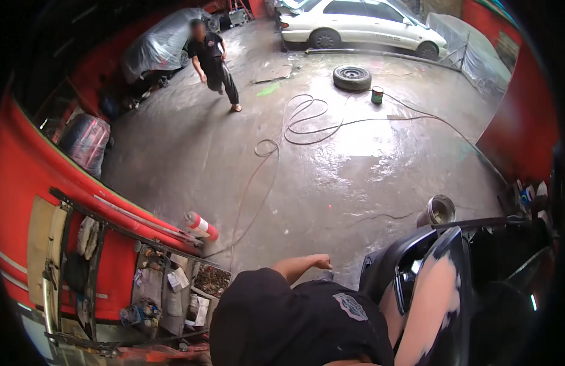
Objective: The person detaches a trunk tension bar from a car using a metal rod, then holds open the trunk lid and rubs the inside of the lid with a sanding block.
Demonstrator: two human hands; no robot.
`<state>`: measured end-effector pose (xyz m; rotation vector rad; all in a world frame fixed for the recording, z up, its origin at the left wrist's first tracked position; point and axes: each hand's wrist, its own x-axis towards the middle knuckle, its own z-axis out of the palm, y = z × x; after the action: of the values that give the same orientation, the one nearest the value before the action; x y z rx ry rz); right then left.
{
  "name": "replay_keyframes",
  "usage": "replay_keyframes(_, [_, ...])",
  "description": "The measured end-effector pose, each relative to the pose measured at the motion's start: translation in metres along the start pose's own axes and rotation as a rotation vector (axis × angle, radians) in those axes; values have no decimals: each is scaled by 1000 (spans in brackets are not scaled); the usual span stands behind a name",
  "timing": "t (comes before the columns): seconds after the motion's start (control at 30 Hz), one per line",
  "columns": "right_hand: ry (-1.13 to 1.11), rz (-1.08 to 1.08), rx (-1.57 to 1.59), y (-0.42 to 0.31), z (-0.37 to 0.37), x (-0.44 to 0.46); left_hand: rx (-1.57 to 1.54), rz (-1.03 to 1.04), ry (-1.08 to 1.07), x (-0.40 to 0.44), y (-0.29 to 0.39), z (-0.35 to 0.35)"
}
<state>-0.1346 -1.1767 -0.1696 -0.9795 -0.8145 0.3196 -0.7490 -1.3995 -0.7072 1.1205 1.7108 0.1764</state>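
My left hand (322,261) is in front of my body at the bottom centre, its fingers curled closed with nothing visible in them. It touches nothing that I can see; the wet concrete floor shows around it. To its right stands a black vehicle panel (386,259) with a large pinkish patch (430,293) on its surface. My right hand is out of sight. My dark shirt fills the bottom centre.
A person (212,61) stands at the upper left. A hose (313,131) loops across the floor near a wheel (352,78) and a can (377,95). A bucket (439,210) is right; a fire extinguisher (202,226) and cluttered shelf (224,266) are left. A white car (368,27) is behind.
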Motion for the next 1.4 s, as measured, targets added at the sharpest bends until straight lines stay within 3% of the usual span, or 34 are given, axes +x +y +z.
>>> replay_keyframes(0.13, [11, -46, -51, -10, 13, -11, -94, -72, -62, -18, 1, 65])
replay_keyframes(0.2, [-1, -64, -75, -14, 16, -12, -40, 93, -168, -9, 15, 80])
replay_keyframes(0.27, [-7, -86, -95, -18, 16, -16, 243, 246, -298, 29, 53, 78])
replay_keyframes(0.3, [-16, -95, -118, -21, 15, -19, 13, 433, -416, 43, 83, 55])
replay_keyframes(0.4, [-49, -127, -124, -22, 16, -25, -100, 655, -46, -195, 398, -118])
replay_keyframes(0.43, [-56, -123, -91, -22, 16, -23, -83, 963, 133, -174, 422, -121])
replay_keyframes(0.5, [-42, -102, -90, -24, 18, -23, -39, 1097, 281, -250, 509, -161])
replay_keyframes(0.57, [-39, -125, -51, -28, 18, -25, -131, 1259, 264, -301, 566, -179])
replay_keyframes(0.7, [-59, -72, -88, -28, 13, -24, -80, 1287, 226, -290, 577, -160])
replay_keyframes(0.83, [-68, -68, -117, -28, 11, -24, 138, 1152, 78, -249, 546, -124])
replay_keyframes(1.13, [-114, -149, -110, -33, 13, -29, 264, 1081, -195, -190, 474, -43])
replay_keyframes(1.23, [-182, -97, -211, -19, -3, -11, 268, 1218, -161, -165, 459, -21])
replay_keyframes(1.33, [-316, -40, -364, 5, -29, 17, 267, 973, -290, -188, 474, -41])
replay_keyframes(1.4, [-416, -9, -469, 25, -55, 38, 253, 953, -309, -191, 480, -47])
